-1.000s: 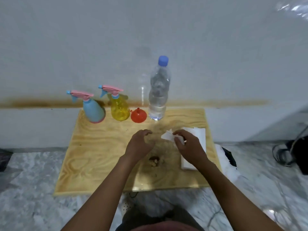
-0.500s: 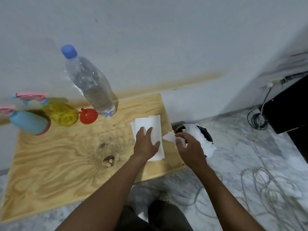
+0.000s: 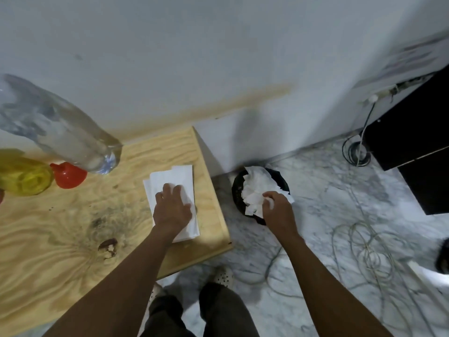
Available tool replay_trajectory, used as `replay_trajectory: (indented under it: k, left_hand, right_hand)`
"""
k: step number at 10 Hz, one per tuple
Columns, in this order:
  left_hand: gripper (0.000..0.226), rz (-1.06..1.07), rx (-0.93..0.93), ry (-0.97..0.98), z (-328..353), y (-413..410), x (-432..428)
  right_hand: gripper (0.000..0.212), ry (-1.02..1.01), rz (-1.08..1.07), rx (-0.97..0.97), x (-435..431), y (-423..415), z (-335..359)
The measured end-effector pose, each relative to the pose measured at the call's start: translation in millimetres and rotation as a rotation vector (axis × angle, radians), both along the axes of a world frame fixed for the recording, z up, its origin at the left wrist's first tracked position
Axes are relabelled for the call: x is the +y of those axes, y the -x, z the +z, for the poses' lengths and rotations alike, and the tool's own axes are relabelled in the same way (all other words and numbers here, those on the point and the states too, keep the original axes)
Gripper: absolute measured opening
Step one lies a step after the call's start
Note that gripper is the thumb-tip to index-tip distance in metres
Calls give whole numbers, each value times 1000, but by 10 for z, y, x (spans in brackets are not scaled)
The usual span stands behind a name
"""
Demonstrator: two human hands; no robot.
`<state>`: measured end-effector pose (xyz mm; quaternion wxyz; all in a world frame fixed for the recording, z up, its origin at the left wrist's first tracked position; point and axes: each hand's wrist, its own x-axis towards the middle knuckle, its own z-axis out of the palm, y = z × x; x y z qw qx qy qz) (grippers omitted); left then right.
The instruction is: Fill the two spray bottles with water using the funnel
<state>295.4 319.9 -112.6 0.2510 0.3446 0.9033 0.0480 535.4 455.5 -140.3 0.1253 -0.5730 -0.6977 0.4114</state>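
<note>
A clear water bottle (image 3: 60, 132) stands at the back left of the wooden table (image 3: 60, 259). Beside it sits the red funnel (image 3: 69, 175), mouth down, and the yellow spray bottle (image 3: 23, 177) is cut off by the left edge. The blue spray bottle is out of view. My left hand (image 3: 172, 209) rests flat on a stack of white paper towels (image 3: 182, 176) near the table's right edge. My right hand (image 3: 278, 207) reaches over a black bin (image 3: 237, 193) on the floor and pinches a crumpled white tissue (image 3: 268, 203).
The bin holds several crumpled tissues (image 3: 257, 188). Loose cables (image 3: 364, 254) lie across the marble floor at the right. A black cabinet (image 3: 413, 137) stands at the far right. A dark knot (image 3: 108, 245) marks the tabletop. My feet are below the table edge.
The view has swung right. My left hand went onto the paper towel stack. My right hand carried the crumpled tissue off the table and over the bin.
</note>
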Motion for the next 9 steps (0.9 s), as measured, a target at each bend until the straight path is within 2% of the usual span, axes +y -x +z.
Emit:
replay_trajectory:
  k: [3,4,6,9]
  left_hand:
    - [61,29,4,20,-61,18,40]
    - [62,30,8,12,-91,14,27]
    - [65,45,1,18,-75,-11,25]
    - [64,-3,29,12,3,-35,46]
  right_hand:
    - [32,55,-140,-122,851,-5,-379]
    - [37,131,-161,-148,999,-48,-529]
    - [39,155,-167,-181,880,-99,-589]
    - [40,114,-110,-88,526,-4,-378]
